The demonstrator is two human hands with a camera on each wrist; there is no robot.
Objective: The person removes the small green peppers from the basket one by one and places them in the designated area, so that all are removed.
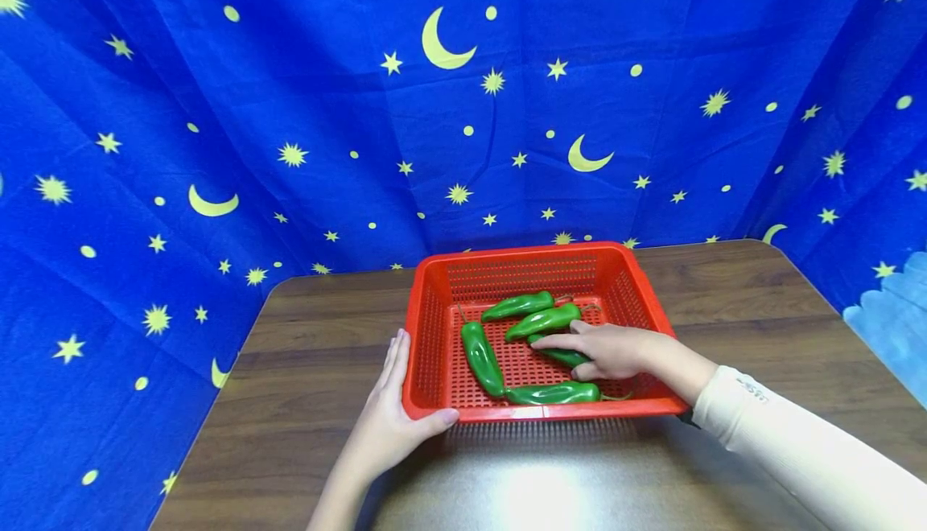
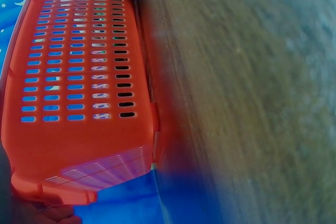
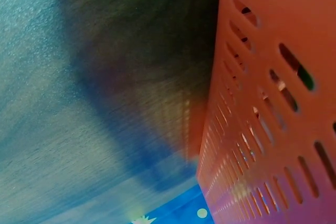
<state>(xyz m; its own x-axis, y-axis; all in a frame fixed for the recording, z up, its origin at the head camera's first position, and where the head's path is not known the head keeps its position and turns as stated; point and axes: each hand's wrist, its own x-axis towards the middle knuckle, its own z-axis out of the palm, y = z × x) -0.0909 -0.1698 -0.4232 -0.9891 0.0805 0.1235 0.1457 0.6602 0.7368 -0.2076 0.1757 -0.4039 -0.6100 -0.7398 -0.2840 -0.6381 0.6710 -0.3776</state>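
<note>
Nearest the camera, to the near right of the red basket (image 1: 507, 414), a cream sleeve (image 1: 811, 438). Beyond its cuff, within the basket's right half, the right hand (image 1: 611, 351): fingers extended and touching a green pepper (image 1: 562, 356) on the basket floor, one finger along the top of it, thumb apart at its near side. Impossible to tell whether gripped or merely touched. At the basket's near left corner, the left hand (image 1: 387, 417): spread wide, fingers nearly straight against the outer left wall, thumb on the near rim. Around the touched pepper, four more green peppers (image 1: 481, 360), all inside the basket: two toward its far side, one at left, one along the near wall. Under the basket, a wooden table (image 1: 319, 362); behind and beside it, blue cloth (image 1: 348, 72) with yellow moons and stars. Only from the head, all five peppers plainly visible. From the left wrist, rows of slots in the basket's outer wall, close up. From the right wrist, a glimpse of green through another slotted wall.
</note>
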